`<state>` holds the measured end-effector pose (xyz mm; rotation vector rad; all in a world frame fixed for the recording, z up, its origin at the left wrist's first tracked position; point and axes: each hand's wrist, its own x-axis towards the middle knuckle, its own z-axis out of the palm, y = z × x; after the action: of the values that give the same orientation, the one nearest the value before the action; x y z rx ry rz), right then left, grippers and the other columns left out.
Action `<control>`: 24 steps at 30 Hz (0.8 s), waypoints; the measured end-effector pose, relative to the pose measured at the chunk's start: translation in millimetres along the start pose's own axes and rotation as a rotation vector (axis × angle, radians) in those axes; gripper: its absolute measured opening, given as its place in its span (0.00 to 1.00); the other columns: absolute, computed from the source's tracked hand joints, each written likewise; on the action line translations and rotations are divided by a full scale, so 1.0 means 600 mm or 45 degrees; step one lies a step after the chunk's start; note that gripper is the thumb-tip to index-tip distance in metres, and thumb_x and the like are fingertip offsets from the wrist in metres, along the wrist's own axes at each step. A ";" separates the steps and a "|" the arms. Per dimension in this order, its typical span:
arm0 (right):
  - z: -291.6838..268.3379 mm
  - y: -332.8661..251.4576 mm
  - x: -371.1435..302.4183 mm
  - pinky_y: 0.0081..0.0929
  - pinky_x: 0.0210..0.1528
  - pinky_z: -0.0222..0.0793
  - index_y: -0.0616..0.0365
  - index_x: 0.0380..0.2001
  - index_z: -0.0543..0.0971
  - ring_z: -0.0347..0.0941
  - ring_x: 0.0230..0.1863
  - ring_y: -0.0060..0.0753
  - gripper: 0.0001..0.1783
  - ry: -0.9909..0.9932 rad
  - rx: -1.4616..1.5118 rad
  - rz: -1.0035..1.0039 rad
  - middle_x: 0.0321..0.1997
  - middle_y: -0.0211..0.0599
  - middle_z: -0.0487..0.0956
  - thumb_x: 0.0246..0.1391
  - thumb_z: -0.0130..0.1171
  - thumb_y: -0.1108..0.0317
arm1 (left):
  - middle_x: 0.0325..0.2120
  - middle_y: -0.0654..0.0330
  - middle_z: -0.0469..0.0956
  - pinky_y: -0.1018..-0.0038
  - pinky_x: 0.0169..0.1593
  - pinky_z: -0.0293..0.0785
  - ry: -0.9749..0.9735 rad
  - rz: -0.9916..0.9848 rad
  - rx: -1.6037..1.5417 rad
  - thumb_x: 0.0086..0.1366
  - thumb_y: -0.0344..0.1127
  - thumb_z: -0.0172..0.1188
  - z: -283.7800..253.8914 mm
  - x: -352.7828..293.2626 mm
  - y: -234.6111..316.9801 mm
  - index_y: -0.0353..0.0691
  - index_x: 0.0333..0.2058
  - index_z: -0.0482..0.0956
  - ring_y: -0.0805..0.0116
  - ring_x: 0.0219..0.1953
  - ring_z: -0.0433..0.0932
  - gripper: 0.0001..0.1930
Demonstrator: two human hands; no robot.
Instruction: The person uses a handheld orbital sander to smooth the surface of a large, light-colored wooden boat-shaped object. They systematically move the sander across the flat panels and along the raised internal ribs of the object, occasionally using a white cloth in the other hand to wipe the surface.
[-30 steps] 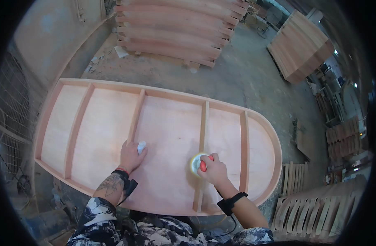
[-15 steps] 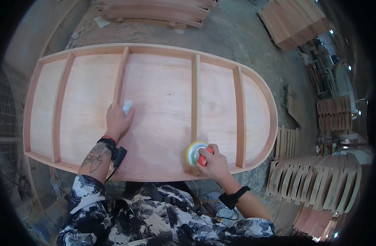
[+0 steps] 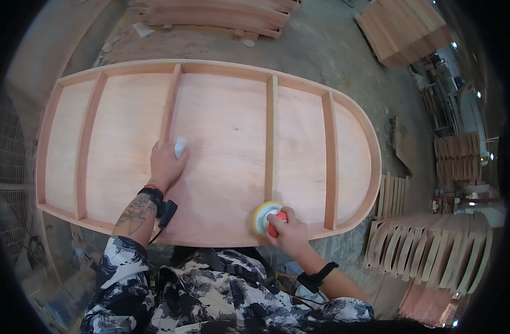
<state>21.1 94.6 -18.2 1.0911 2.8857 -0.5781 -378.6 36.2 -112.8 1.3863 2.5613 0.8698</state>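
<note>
A large, shallow pale-wood frame (image 3: 221, 167), flat-bottomed, rounded at its right end and split by several crosswise slats, lies in front of me. My left hand (image 3: 167, 163) is closed around a small white piece (image 3: 180, 147) at the near part of a slat (image 3: 171, 103); its kind I cannot make out. Nearer the front edge, my right hand (image 3: 291, 231) grips a round disc sander (image 3: 264, 219) with a yellow rim and red grip. The sander sits at the near end of another slat (image 3: 271, 139), covering that end.
Stacked boards (image 3: 210, 16) lie beyond the frame, with a block of timber (image 3: 402, 30) at far right. Several curved wooden parts (image 3: 427, 250) stand stacked at right, near a slatted piece (image 3: 393, 195). Wire mesh (image 3: 13, 161) is at the left.
The sander and my right hand have shifted slightly toward me along the slat. My left hand keeps its place by its slat. The whole view has shifted a little.
</note>
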 end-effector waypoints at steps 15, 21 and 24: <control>-0.026 0.053 0.256 0.47 0.35 0.82 0.41 0.51 0.81 0.82 0.36 0.54 0.23 0.178 -0.099 0.083 0.53 0.48 0.75 0.49 0.68 0.55 | 0.30 0.47 0.82 0.51 0.54 0.72 0.042 0.037 -0.001 0.66 0.51 0.63 0.014 0.000 -0.024 0.37 0.30 0.84 0.41 0.42 0.79 0.20; -0.010 0.049 0.107 0.45 0.36 0.82 0.37 0.51 0.82 0.83 0.35 0.53 0.23 0.093 -0.048 0.069 0.55 0.49 0.75 0.49 0.69 0.54 | 0.29 0.46 0.82 0.51 0.55 0.71 -0.040 -0.015 -0.007 0.65 0.50 0.63 -0.010 0.003 0.005 0.39 0.31 0.84 0.40 0.43 0.79 0.18; -0.014 0.031 0.043 0.45 0.35 0.82 0.37 0.51 0.82 0.83 0.35 0.54 0.23 0.045 -0.025 0.023 0.55 0.49 0.74 0.48 0.70 0.54 | 0.30 0.46 0.83 0.52 0.55 0.70 -0.002 -0.064 0.000 0.66 0.50 0.62 -0.019 0.007 0.025 0.39 0.32 0.84 0.41 0.43 0.79 0.18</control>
<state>14.6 126.9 -20.1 1.1351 2.9018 -0.5338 -373.8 40.7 -94.6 1.3157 2.5834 0.8603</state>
